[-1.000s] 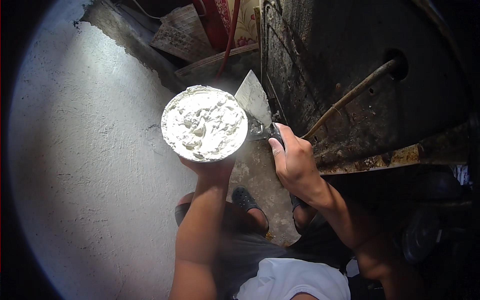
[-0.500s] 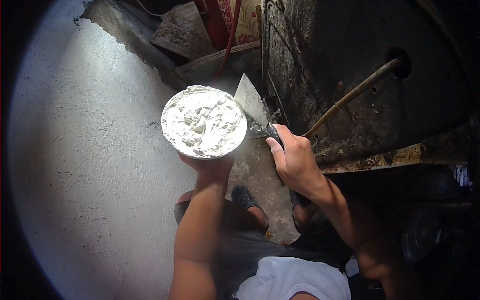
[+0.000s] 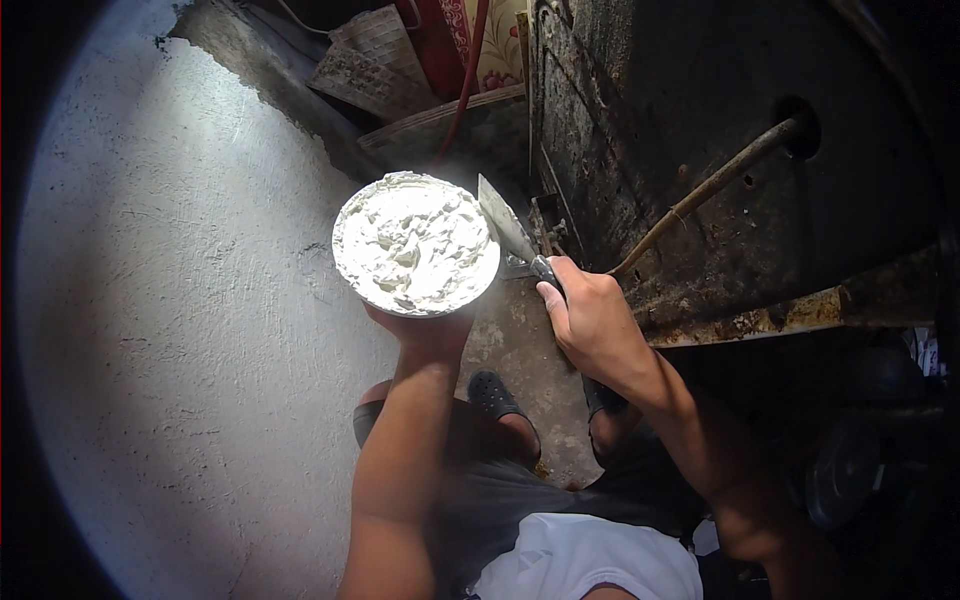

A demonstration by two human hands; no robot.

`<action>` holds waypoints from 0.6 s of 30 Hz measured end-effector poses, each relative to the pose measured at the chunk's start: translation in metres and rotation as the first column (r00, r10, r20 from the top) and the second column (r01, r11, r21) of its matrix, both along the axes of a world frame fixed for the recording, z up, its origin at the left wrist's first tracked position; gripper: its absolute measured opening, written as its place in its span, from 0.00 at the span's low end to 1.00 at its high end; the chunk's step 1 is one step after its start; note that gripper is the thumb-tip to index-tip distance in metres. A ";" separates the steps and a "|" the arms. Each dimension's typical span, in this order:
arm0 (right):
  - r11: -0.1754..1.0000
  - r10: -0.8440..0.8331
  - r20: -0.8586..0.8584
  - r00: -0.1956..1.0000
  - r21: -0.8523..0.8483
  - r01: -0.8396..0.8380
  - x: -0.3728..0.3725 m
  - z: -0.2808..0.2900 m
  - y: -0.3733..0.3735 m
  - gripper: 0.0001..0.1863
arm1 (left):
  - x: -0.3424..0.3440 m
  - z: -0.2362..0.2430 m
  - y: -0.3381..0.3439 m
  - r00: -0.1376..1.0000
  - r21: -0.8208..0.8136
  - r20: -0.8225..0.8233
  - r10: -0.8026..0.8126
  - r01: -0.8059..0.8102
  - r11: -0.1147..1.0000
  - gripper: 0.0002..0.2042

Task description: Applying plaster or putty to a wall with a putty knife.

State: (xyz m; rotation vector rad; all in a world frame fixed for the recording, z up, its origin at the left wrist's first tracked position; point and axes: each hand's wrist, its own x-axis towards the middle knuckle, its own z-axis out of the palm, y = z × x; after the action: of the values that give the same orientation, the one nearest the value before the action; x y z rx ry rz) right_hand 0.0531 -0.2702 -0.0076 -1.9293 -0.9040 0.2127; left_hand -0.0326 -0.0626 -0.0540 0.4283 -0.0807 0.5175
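My left hand (image 3: 425,330) holds up a round tub (image 3: 440,313) from below, its fingers mostly hidden beneath it. White putty-like paste (image 3: 415,243) fills the tub to the rim, with a rough, stirred surface in bright light. In my right hand (image 3: 590,310) is a putty knife (image 3: 512,222), gripped by its dark handle with the thumb along it. The knife's flat metal blade points up and away, its edge at the right rim of the tub. I cannot tell whether blade and rim touch.
A rough whitish wall (image 3: 200,330) fills the left side. At the right stands a dark, stained panel (image 3: 680,90) with a wooden stick (image 3: 710,195) through its hole. A red hose (image 3: 468,85) and a worn board (image 3: 370,70) are at the back. My feet stand on the concrete floor (image 3: 545,360).
The putty knife has turned in my right hand, so its blade now shows narrower and more edge-on. Tub and left hand have shifted slightly right in the view, along with the background.
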 end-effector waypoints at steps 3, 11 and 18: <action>0.998 0.007 0.011 1.000 -0.060 -0.006 0.001 0.000 -0.002 0.10 | 0.005 -0.004 -0.006 0.934 0.531 -0.191 0.302 -0.161 0.832 0.37; 0.946 0.010 0.080 0.997 -0.324 0.017 0.003 -0.024 0.000 0.11 | 0.001 0.014 -0.004 0.957 0.081 -0.222 0.187 -0.173 0.982 0.37; 0.994 -0.082 -0.028 0.996 0.067 0.084 -0.001 0.000 0.005 0.11 | -0.014 0.016 0.030 0.981 0.078 0.178 0.074 -0.089 0.993 0.38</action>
State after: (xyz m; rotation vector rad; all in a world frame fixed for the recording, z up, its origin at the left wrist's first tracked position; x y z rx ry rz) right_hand 0.0522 -0.2656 -0.0074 -1.8930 -0.8028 0.1549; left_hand -0.0469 -0.0323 -0.0375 0.4709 -0.2562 0.6336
